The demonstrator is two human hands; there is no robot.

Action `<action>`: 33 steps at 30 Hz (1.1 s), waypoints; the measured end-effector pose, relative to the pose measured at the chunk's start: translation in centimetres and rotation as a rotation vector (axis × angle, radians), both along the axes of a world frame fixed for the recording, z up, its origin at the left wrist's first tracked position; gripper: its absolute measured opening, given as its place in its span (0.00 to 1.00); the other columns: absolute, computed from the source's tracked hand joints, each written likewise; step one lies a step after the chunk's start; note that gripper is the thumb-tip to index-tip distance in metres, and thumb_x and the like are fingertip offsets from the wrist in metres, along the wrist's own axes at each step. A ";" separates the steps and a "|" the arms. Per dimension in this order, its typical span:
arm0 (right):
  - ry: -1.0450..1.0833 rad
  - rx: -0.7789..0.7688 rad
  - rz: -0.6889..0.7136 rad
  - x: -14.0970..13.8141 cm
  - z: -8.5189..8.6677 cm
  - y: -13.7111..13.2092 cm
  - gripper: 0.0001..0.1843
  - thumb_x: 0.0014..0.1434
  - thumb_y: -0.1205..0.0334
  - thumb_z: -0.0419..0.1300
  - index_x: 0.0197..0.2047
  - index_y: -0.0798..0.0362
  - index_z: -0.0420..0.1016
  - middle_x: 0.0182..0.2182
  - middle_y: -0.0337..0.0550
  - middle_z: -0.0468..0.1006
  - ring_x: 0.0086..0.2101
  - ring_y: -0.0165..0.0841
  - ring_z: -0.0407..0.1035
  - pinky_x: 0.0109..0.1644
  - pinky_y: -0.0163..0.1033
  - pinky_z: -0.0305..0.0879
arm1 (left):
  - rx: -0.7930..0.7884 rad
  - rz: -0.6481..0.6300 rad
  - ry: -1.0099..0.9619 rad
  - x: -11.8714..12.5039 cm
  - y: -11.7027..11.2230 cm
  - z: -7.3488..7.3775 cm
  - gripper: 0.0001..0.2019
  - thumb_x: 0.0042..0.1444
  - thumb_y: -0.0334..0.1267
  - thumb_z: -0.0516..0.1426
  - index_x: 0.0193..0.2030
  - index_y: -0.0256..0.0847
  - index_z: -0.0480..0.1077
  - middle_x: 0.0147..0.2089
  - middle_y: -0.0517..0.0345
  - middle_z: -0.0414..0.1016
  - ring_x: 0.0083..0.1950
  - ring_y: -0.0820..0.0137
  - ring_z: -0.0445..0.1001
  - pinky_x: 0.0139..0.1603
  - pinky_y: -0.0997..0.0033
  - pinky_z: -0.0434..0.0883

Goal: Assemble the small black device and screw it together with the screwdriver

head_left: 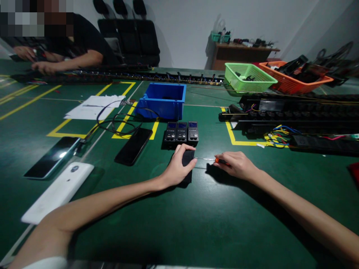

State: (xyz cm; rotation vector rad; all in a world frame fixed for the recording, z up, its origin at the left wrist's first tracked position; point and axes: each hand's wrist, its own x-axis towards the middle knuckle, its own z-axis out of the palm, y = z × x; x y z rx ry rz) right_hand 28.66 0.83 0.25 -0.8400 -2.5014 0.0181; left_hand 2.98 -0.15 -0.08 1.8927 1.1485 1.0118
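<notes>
My left hand (181, 164) is closed around a black box-shaped device (188, 158) on the green table, thumb and fingers at its top and right side. In my right hand (238, 164) is a screwdriver (217, 160) with an orange-and-dark handle. Its thin metal shaft points left, and the tip meets or nearly meets the device's right side by my left thumb. Just beyond my left hand stand three small black modules with dark blue screens, the right one (193, 131) set slightly apart from the other two (176, 131).
A blue bin (162, 102) stands behind the modules. Left lie a black phone (134, 146), another phone (53, 157), a white device (57, 192), cables and papers (92, 107). Right are black rails (294, 112) with wires, green (249, 76) and orange baskets (297, 84). A person works far left.
</notes>
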 end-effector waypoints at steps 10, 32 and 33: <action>-0.021 0.051 0.022 0.5 0.4 -0.1 0.09 0.65 0.63 0.55 0.34 0.54 0.73 0.28 0.44 0.77 0.27 0.30 0.71 0.30 0.34 0.62 | -0.023 -0.001 -0.005 0.0 -0.1 -0.1 0.12 0.58 0.37 0.55 0.49 0.42 0.64 0.47 0.54 0.66 0.50 0.65 0.67 0.54 0.61 0.66; -0.087 -0.022 -0.032 0.2 0.4 -0.1 0.12 0.63 0.55 0.57 0.41 0.56 0.72 0.30 0.46 0.79 0.28 0.33 0.74 0.29 0.35 0.66 | -0.023 -0.008 -0.006 0.0 -0.2 -0.1 0.12 0.58 0.36 0.55 0.49 0.42 0.64 0.46 0.55 0.66 0.49 0.65 0.67 0.54 0.61 0.65; -0.089 -0.018 -0.045 0.2 0.3 -0.1 0.12 0.63 0.54 0.57 0.42 0.55 0.71 0.30 0.46 0.79 0.28 0.33 0.74 0.29 0.35 0.65 | -0.022 -0.007 -0.008 0.0 -0.2 -0.1 0.12 0.58 0.36 0.55 0.49 0.42 0.64 0.46 0.55 0.66 0.49 0.66 0.68 0.54 0.61 0.65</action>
